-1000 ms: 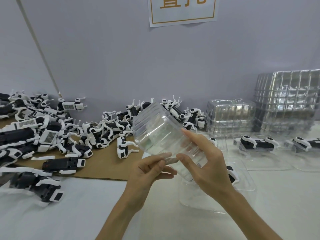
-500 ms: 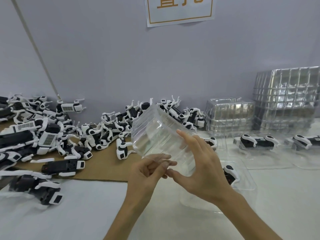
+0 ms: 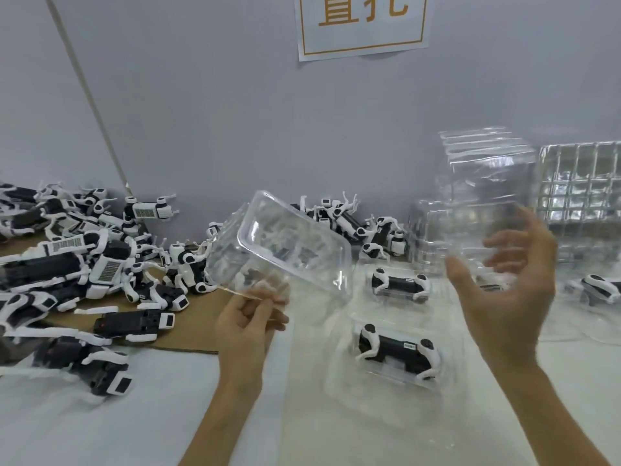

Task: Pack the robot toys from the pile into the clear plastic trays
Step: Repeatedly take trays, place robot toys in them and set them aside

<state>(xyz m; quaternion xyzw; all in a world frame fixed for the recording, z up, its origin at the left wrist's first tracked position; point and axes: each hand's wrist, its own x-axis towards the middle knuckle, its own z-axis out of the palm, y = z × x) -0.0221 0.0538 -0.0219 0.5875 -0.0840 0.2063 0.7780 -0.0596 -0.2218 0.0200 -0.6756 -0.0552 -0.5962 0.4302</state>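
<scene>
fingers [image 3: 268, 297] of left hand [image 3: 245, 321] pinch empty tray [image 3: 292, 243] by rim; right hand [image 3: 507, 297] curls round blurred tray stack [image 3: 487, 183] — few packed toys [image 3: 396, 351] mid-bench, left-edge pile [image 3: 84, 264] unpacked.

One wide-angle camera on the person's head faces the grey wall [image 3: 201, 112] and tilts down. The paper sign [image 3: 361, 25] is cropped at top centre. Below the sign, the white table [image 3: 67, 432] is seen from close above.
</scene>
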